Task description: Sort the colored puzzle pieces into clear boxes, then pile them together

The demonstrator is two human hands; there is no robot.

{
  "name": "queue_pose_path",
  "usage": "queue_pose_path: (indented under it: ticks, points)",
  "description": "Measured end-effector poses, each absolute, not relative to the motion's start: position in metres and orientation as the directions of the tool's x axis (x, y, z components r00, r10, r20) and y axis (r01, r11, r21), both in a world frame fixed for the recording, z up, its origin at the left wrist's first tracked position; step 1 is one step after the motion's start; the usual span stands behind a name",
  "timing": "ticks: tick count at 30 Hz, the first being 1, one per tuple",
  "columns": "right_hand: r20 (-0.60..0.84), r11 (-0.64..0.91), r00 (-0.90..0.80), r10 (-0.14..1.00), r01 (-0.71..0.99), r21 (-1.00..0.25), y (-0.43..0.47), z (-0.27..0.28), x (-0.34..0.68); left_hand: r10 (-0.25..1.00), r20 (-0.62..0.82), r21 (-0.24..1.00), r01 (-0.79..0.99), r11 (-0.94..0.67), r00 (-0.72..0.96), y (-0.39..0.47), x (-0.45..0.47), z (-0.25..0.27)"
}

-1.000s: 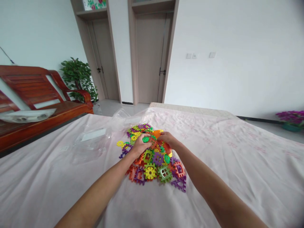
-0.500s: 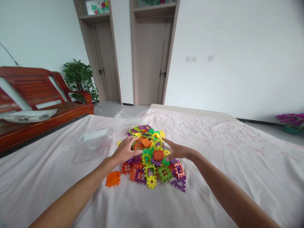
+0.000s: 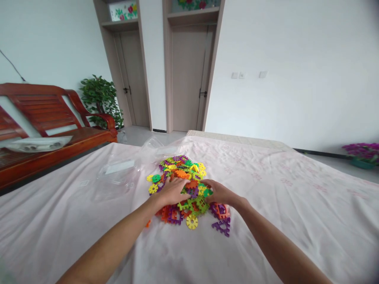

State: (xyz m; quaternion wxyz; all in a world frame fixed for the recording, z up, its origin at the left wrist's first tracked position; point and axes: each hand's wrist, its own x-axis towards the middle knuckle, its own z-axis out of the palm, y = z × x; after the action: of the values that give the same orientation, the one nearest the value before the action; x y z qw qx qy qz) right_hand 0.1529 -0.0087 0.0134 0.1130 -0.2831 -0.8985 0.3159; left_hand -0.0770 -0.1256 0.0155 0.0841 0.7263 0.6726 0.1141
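A heap of colourful plastic building pieces (image 3: pixel 194 184) lies on the pale sheet: notched squares, triangles and round discs in orange, purple, green and yellow. My left hand (image 3: pixel 174 191) rests over the left side of the heap, thumb apart from the fingers, with no piece gripped. At the right side of the heap, my right hand (image 3: pixel 221 192) curves around the pieces, its thumb and fingers apart. A yellow disc (image 3: pixel 192 221) sits at the near edge. Close by lies a purple triangle piece (image 3: pixel 222 227). My left forearm hides most of an orange piece (image 3: pixel 148 223).
Clear plastic containers (image 3: pixel 118 177) stand behind and left of the heap on the bed sheet (image 3: pixel 266 221). Beyond the bed are a wooden bench (image 3: pixel 47 114), a leafy plant (image 3: pixel 99 96) and two doors. Purple flowers (image 3: pixel 363 150) stand at far right.
My left hand has moved right and slightly nearer across the heap, and pieces under it have shifted. The orange square at front left is now mostly covered. My right hand has moved slightly.
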Motion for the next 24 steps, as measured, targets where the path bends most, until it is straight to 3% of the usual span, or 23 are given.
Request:
queue_pose_path:
  ticks: [6,10,14,18,24]
  points:
    - [0.172,0.528,-0.607,0.776,0.476,-0.703,0.008,-0.011,0.184,0.998,0.034,0.256,0.965,0.049,-0.060,-0.111,-0.091,0.025]
    - [0.291,0.563,-0.541,0.789,0.450,-0.693,0.010,-0.030,0.192,0.999,-0.034,0.233,0.972,0.022,-0.015,-0.098,-0.087,0.029]
    - [0.308,0.573,-0.533,0.788,0.451,-0.685,0.008,-0.035,0.191,0.987,-0.155,0.240,0.971,0.009,0.030,-0.082,-0.082,0.035]
    - [0.319,0.570,-0.513,0.797,0.464,-0.678,0.009,-0.038,0.191,0.978,-0.204,0.223,0.971,0.091,-0.045,-0.074,-0.067,0.037]
    - [0.331,0.584,-0.518,0.789,0.462,-0.668,0.011,-0.042,0.193,0.966,-0.155,0.185,0.954,0.237,-0.209,-0.070,-0.038,0.034]
